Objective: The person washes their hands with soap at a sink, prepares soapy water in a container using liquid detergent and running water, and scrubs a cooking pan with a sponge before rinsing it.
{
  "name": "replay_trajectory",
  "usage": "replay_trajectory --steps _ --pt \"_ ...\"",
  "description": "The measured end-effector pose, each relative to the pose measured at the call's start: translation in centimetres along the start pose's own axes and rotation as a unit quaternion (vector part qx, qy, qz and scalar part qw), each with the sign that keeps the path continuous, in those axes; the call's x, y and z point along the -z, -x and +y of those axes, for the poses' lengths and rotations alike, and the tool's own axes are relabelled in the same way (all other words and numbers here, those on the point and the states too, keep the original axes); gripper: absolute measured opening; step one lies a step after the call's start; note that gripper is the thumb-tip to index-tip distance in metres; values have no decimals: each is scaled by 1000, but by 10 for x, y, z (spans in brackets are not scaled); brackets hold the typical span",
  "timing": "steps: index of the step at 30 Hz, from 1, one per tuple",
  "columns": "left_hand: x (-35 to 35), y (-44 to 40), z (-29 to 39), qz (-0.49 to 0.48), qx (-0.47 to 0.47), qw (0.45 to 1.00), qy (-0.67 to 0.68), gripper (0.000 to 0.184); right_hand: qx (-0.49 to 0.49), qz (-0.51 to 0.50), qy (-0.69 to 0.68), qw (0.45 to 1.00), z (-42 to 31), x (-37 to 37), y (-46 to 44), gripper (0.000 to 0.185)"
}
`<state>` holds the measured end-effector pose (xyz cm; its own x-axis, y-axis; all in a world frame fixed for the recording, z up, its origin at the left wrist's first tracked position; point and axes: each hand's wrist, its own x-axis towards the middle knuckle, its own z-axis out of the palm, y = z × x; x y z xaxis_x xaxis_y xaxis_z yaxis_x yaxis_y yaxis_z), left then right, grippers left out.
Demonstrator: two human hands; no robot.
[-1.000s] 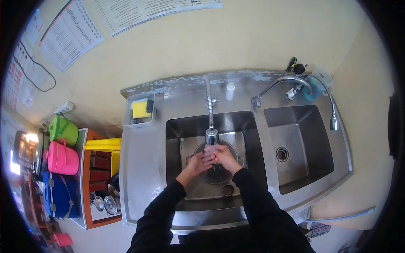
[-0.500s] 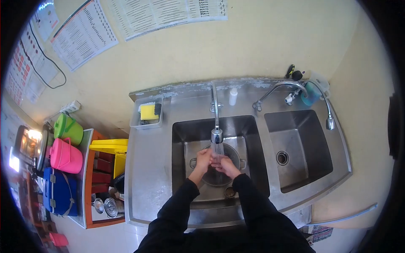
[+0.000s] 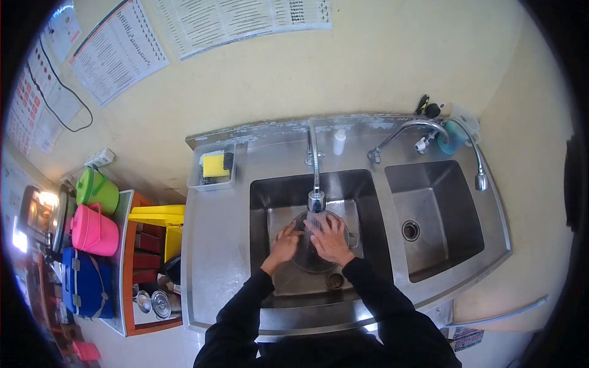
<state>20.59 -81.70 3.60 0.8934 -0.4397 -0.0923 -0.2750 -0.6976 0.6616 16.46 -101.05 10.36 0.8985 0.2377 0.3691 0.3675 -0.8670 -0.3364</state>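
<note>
A metal pot (image 3: 313,265) with side handles sits in the large sink basin (image 3: 259,208). Water sprays over the pot from the flexible tap (image 3: 316,199). My left hand (image 3: 284,245) is over the pot's left side, thumb stretched to the right and fingers apart; it covers the left handle, and I cannot tell if it touches the rim. Palm down above the pot, my right hand (image 3: 331,240) has its fingers spread, with the spray falling on the fingers. Neither hand visibly holds anything.
A second basin (image 3: 451,233) with another tap (image 3: 481,179) lies to the right. Behind stand a white bottle (image 3: 338,142) and a plastic tub (image 3: 227,184) with a yellow sponge (image 3: 215,165). Left is a shelf (image 3: 130,264) with coolers. A drain hole (image 3: 335,281) shows below the pot.
My hands were close together under the spray with fingers bent. Now they are apart, the left further left and lower, the right flattened with fingers spread.
</note>
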Motion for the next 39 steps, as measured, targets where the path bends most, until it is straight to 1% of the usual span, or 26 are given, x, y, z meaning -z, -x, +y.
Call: replay_trajectory --steps 1,4,7,8,9,10,11,13,14,16,17,18,19,20,22,23,24,26,27,29,31,32,34,36,38,39 --pt "-9 -1 3 0 10 997 -72 40 -10 3 -13 1000 1 0 2 33" --pt "-16 -15 24 -116 -4 973 -198 36 -130 88 -112 981 11 -14 5 31" --pt "-43 -45 14 -139 -71 988 -17 35 -313 202 -208 904 23 -39 12 35" --pt "-40 -49 22 -117 -95 989 -13 32 -334 168 -180 910 34 -49 17 36" --pt "-27 -52 38 -96 -118 988 -9 30 -370 120 -299 871 49 -72 23 35" --pt "-13 -53 54 -74 -142 987 -5 28 -398 71 -413 816 65 -100 28 35" --pt "2 -50 66 -73 -130 988 -39 28 -418 20 -520 745 75 -114 30 34" --pt "32 -46 78 -69 -107 986 -110 30 -373 -61 -583 719 46 -78 12 31" --pt "32 -46 70 36 -115 991 -62 29 -348 -101 -612 703 35 -64 2 29" --pt "20 -33 46 241 -128 962 34 29 -248 -150 -559 777 48 -70 -12 21" --pt "18 -25 33 221 -58 971 71 27 -197 -172 -529 807 52 -74 -18 17" --pt "16 -16 22 199 13 974 108 25 -216 -199 -495 817 45 -42 -37 21" --pt "20 -5 21 182 44 967 175 30 -223 -116 -370 894 51 -37 -49 25" --pt "28 8 26 163 75 954 240 35 -224 -29 -235 945 60 -34 -59 30" --pt "30 28 19 92 108 929 342 42 -233 113 -278 925 124 -55 -90 19" --pt "25 39 13 80 117 924 354 43 -292 163 -207 919 141 -52 -110 21" --pt "24 44 10 68 126 919 366 44 -348 211 -135 903 157 -48 -133 32" --pt "35 53 37 94 153 919 350 41 -354 231 -106 900 186 -50 -168 54" --pt "38 55 46 107 168 919 341 40 -368 206 -110 900 187 -46 -183 55" --pt "37 52 48 89 110 954 262 35 -392 154 -115 900 189 -38 -207 58" --pt "30 55 51 68 59 978 187 34 -378 134 -140 905 193 -36 -216 61" --pt "13 48 38 73 7 979 192 34 -372 119 -151 908 192 -39 -211 62" --pt "-12 31 31 50 48 962 264 32 -367 217 -206 881 192 -58 -188 63" --pt "-19 14 50 53 53 947 311 32 -353 380 -140 843 178 -81 -153 50" --pt "-8 -5 79 81 25 941 328 31 -399 324 -355 780 126 -67 -99 53" --pt "2 -9 91 90 24 940 328 31 -396 299 -306 812 95 -66 -71 50"
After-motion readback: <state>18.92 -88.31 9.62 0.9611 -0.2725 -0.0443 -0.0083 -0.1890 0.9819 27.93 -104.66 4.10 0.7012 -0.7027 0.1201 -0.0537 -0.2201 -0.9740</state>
